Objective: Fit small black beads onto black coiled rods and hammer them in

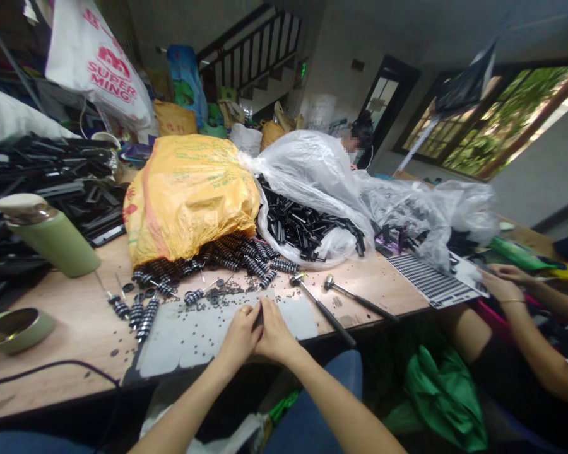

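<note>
My left hand [240,335] and my right hand [275,333] meet at the front edge of a grey mat [180,334]. Both are closed around a small dark piece [259,315], mostly hidden between the fingers. Small black rings and dots lie scattered over the mat. Behind it, striped black-and-silver rods [231,251] spill out from under a yellow sack [194,189]. A few such rods [146,318] lie at the mat's left. Two hammers [324,312] with dark handles rest to the right of my hands.
A green flask [52,236] and a round lid [16,331] stand at the left, with a black cable [66,364] in front. A clear bag [312,170] of black parts lies behind. At the right, another person's hands [504,284] work near a striped sheet [430,280].
</note>
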The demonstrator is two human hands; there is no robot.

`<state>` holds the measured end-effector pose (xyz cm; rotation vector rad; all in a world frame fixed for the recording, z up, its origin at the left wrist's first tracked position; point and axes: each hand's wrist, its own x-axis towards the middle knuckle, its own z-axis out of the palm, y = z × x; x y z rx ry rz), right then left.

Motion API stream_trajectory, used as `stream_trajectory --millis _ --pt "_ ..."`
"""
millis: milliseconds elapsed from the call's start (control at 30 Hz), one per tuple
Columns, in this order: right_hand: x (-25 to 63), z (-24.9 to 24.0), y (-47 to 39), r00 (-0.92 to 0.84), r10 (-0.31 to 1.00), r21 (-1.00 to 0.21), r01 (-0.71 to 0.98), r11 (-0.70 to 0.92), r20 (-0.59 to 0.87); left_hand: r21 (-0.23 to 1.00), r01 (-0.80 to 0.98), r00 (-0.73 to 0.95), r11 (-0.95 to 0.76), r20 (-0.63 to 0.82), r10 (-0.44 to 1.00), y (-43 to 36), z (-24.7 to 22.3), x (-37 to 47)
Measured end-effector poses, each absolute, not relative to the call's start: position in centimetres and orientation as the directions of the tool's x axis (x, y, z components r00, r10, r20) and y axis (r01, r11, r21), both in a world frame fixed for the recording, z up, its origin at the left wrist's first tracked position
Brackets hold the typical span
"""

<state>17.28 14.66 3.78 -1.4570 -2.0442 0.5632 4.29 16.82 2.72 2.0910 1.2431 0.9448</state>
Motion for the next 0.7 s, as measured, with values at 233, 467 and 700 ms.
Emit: stream_trajectory --millis 233,467,700 --pt "25.9 5.7 15.0 0.331 0.930 -0.168 0.938 -0.305 0.163 0.251 0.639 0.631 -0.727 0.370 0.682 16.5 2.3 2.6" --pt "25.2 7.3 10.1 0.146 0.987 -0.432 0.896 -0.104 0.065 0.018 0.732 0.613 -0.681 0.421 0.669 15.3 2.8 2.7" --pt "22.3 7.0 7.3 0.030 0.999 -0.406 0.913 -0.036 -0.021 -0.013 0.775 0.599 -0.631 0.332 0.729 14.6 2.9 3.5"
